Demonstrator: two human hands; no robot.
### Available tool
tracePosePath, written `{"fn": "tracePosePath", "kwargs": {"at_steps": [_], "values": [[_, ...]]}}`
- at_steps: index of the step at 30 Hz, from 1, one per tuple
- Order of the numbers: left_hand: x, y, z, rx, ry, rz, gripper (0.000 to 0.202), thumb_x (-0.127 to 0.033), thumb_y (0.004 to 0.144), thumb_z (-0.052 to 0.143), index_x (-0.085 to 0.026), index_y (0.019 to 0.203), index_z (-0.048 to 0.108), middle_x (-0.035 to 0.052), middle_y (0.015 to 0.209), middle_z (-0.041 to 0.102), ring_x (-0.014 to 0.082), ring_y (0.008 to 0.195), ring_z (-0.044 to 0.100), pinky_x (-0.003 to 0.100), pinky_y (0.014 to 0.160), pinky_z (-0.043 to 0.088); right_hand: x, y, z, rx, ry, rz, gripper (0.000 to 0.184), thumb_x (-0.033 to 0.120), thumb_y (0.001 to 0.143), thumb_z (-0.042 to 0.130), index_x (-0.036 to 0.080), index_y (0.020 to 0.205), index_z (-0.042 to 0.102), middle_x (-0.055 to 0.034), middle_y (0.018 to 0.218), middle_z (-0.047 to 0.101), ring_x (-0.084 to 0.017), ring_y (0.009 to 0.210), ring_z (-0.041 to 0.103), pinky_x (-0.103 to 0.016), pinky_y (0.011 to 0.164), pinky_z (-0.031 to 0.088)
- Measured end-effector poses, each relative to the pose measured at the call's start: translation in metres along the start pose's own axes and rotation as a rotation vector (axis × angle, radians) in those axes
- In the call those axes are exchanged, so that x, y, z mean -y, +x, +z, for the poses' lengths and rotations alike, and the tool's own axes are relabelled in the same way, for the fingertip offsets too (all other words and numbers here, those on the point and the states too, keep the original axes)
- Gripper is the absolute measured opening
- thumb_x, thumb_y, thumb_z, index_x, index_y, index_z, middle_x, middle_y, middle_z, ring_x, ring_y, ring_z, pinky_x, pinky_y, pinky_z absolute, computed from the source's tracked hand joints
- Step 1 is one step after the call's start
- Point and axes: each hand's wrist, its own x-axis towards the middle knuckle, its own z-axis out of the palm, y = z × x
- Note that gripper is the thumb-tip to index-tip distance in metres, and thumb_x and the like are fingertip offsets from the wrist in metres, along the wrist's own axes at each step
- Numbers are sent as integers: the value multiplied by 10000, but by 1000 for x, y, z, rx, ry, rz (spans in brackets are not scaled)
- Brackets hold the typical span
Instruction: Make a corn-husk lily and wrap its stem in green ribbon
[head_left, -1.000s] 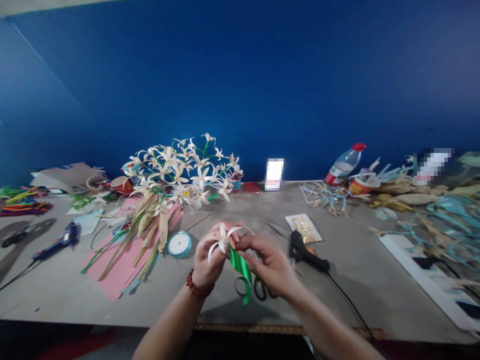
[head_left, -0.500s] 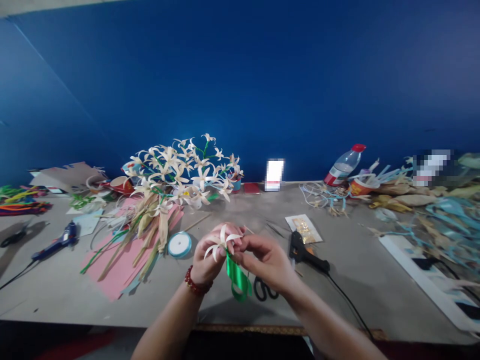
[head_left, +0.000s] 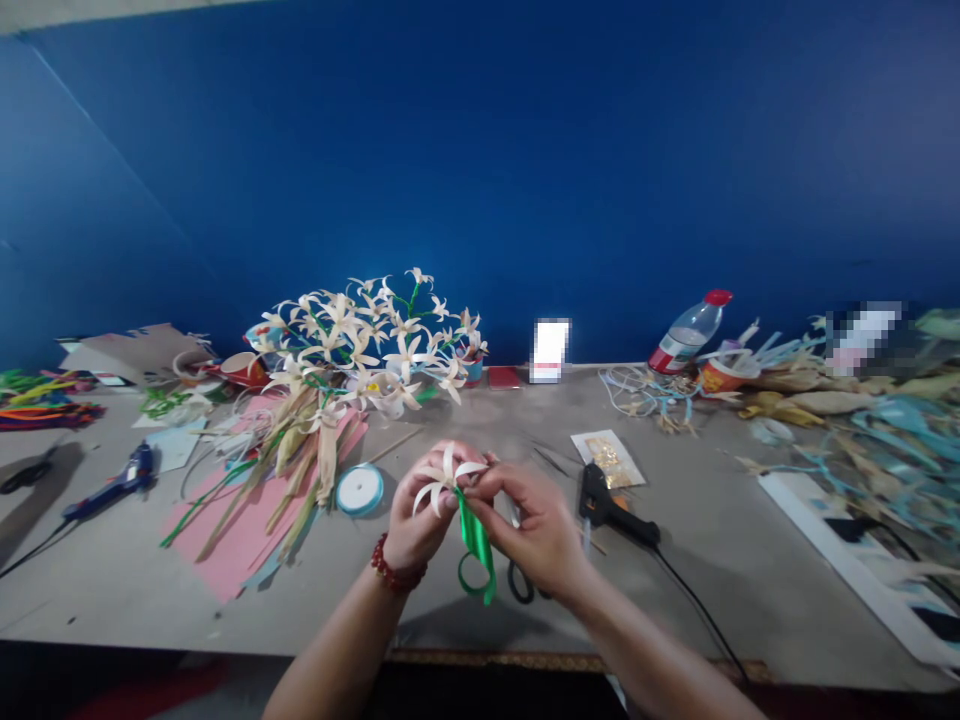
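Note:
My left hand (head_left: 417, 518), with a red bead bracelet at the wrist, is closed round the base of a small cream flower (head_left: 445, 476) whose thin petals curl outward. My right hand (head_left: 534, 528) pinches a green ribbon (head_left: 477, 546) just under the flower; the ribbon hangs down and curls into a loop. Both hands meet above the near middle of the grey table (head_left: 697, 520). Black scissors (head_left: 517, 582) lie on the table beneath my right hand, partly hidden by it.
A bunch of cream flowers (head_left: 367, 340) on green stems lies on pink paper (head_left: 247, 520) at left, next to a white ribbon spool (head_left: 358, 489). A black glue gun (head_left: 611, 505) lies right of my hands, a blue one (head_left: 112, 484) far left. A plastic bottle (head_left: 690, 330) and husk scraps sit at right.
My right hand has worked the green ribbon round under the flower; the hanging loop has swung and changed shape. Both hands have stayed in about the same place.

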Motion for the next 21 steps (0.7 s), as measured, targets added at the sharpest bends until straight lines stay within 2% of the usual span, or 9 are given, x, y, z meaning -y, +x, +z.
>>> {"fn": "tracePosePath", "kwargs": {"at_steps": [4,8,11,15,17,19,21], "values": [[4,-3,-2,-46,40,-5,195,-382,792,709,-197,768,651,71,914,626,244,902,612,403,816,534,2,0,-1,-12,-137,-164,135,187,867,623,226,738,631,-25,729,709,-180,722,651,-313,758,499],[6,-5,-4,-72,45,-1,174,-337,797,711,-191,745,632,52,877,615,225,863,619,362,781,529,3,-1,-1,-8,-179,-201,95,179,882,611,220,813,660,-33,737,707,-179,704,636,-299,706,484],[4,-4,-5,-58,77,20,144,-317,811,695,-189,765,647,47,860,621,219,840,623,344,756,519,4,-1,-6,12,-119,-142,100,196,897,596,212,826,665,-37,761,695,-179,723,626,-300,722,480],[1,-1,-6,-62,162,78,179,-356,820,684,-191,754,666,54,848,646,213,815,615,340,731,507,7,-2,-16,94,57,-23,214,278,954,459,200,948,658,-65,899,682,-211,858,632,-328,797,485],[1,-1,-7,-89,183,103,175,-357,802,710,-192,758,673,61,864,656,216,829,616,349,750,503,9,-2,-18,110,85,-6,171,330,912,546,200,977,637,-62,940,668,-215,884,625,-324,810,484],[2,-2,-8,-103,194,93,190,-363,774,742,-187,752,674,70,870,659,223,840,616,356,761,499,10,-3,-16,79,56,25,119,314,861,641,205,897,608,-42,895,651,-192,831,616,-297,769,485],[2,-2,-8,-104,178,58,213,-373,753,762,-180,735,671,73,858,655,220,834,609,347,754,497,9,-2,-14,40,37,69,108,271,878,631,209,818,565,-24,838,639,-160,754,605,-267,707,483]]}}
